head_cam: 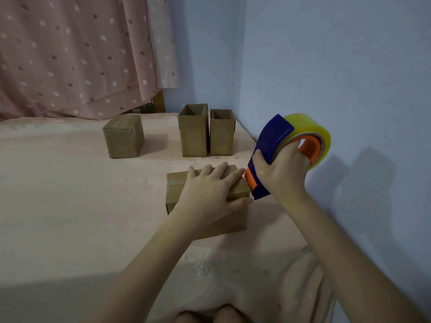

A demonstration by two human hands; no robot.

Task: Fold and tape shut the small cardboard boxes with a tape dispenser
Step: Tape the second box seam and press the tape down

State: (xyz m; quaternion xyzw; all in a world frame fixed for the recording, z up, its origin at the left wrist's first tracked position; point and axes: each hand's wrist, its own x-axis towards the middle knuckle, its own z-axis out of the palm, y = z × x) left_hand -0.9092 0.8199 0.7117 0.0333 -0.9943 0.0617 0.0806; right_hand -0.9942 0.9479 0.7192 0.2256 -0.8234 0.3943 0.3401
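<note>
We are working on a pink bedsheet (70, 206) that is covering the whole surface, with a pale blue wall (326, 66) running along its right side and a pink spotted curtain (70, 54) hanging at the far left. At the far end, two open cardboard boxes (206, 134) are standing upright side by side, touching, near the wall corner; a closed taped box (123, 136) is sitting apart to their left. Nearer to us, we are holding down the closed cardboard box (177, 190) with our left hand (210, 192), fingers spread flat across its top and the thumb lying along the front edge. Our right hand (282, 171) is gripping the blue and orange tape dispenser (270, 145), fingers curled through the orange core of the yellowish tape roll (310, 127). The dispenser's lower end is sitting at the box's right top edge, just beside the left fingertips (240, 172).
</note>
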